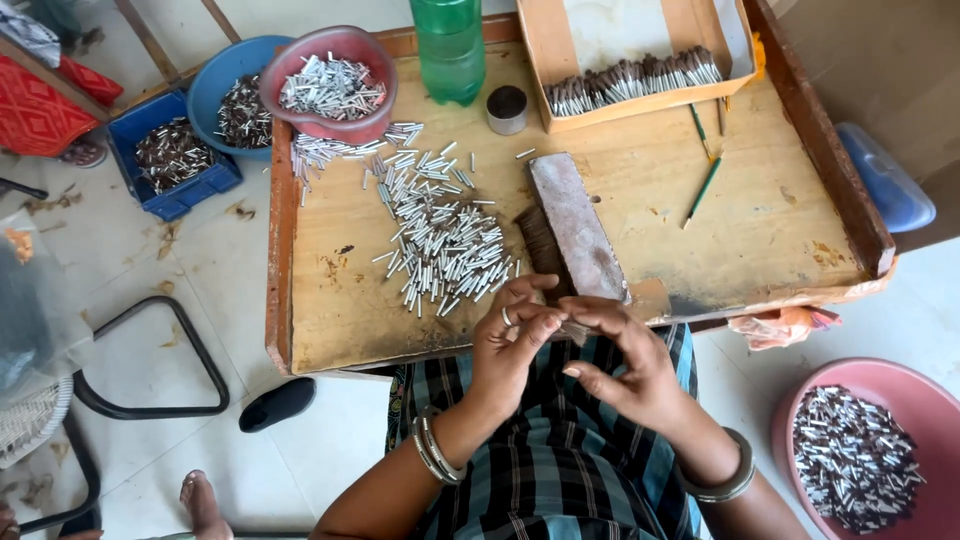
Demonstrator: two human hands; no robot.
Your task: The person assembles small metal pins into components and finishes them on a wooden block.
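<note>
A small silver tube (pixel 507 317) sits pinched between the fingers of the left hand (pixel 510 345), just off the near edge of the wooden table (pixel 760 215). The right hand (pixel 625 365) meets the left from the other side, its fingers curled narrowly toward the same spot; whether it grips anything cannot be told. Both hands hover over a checked cloth (pixel 560 460) on the lap, each wrist ringed by metal bangles.

Just beyond the hands, a flat stone slab (pixel 575 225) lies tilted on the table, with a bundle of dark sticks (pixel 538 250) tucked against its left side. Left of the slab spreads a loose heap of silver tubes (pixel 440 235). Beyond that heap, at the table's far left corner, stands a red bowl (pixel 335 85) of more tubes, with a blue bowl (pixel 225 95) and a blue crate (pixel 170 155) further left on the floor. Beyond the slab stand a small dark-topped tin (pixel 507 108), a green bottle (pixel 448 50) and a cardboard tray (pixel 640 75) of filled sticks. Right of the slab lie green pencils (pixel 703 190). Right of the hands, on the floor, a pink basin (pixel 860 450) holds finished pieces
</note>
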